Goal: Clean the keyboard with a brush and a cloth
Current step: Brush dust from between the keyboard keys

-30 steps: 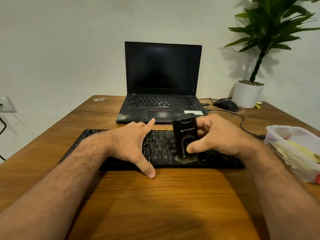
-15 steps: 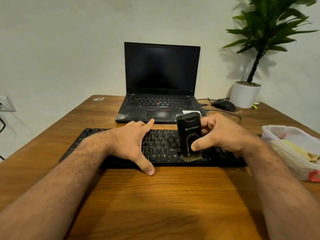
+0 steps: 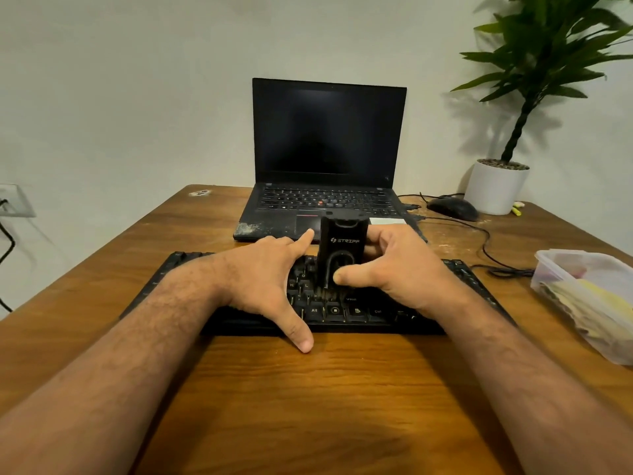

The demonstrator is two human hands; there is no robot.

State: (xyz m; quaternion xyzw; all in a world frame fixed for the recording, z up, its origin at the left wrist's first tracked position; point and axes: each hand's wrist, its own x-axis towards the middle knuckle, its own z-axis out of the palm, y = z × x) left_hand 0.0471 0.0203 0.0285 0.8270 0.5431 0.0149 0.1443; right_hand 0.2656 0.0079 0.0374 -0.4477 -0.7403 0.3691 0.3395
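Brush has tracked left along the keyboard, brushing pass still under way.

On the table [image 3: 308,406], the keyboard [image 3: 455,272] hasn't shifted; your left hand [image 3: 263,279] stays spread flat on it, thumb down on the wood at the front edge, pinning it. Your right hand [image 3: 394,269] grips the black brush [image 3: 342,248] upright, thumb across its front, bristles down on the mid-right keys. It now sits closer to your left hand than a moment back. Left half looks unbrushed; cloth work not started, probably in the plastic tub [image 3: 589,296].
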